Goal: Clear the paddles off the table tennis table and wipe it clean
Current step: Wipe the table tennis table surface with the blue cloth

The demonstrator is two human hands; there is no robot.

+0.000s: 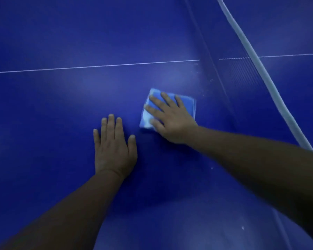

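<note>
A folded light-blue cloth (187, 103) lies flat on the dark blue table tennis table (61, 109), a little left of the net. My right hand (170, 120) presses down on the cloth with straight, spread fingers and covers most of it. My left hand (114, 148) rests flat on the bare table surface just to the left of the cloth, fingers straight, holding nothing. No paddle is in view.
The net (242, 74) with its white top band (264, 73) runs diagonally from the top middle to the right edge. A thin white centre line (98, 66) crosses the table beyond my hands. Small white specks (242, 227) dot the surface near the net.
</note>
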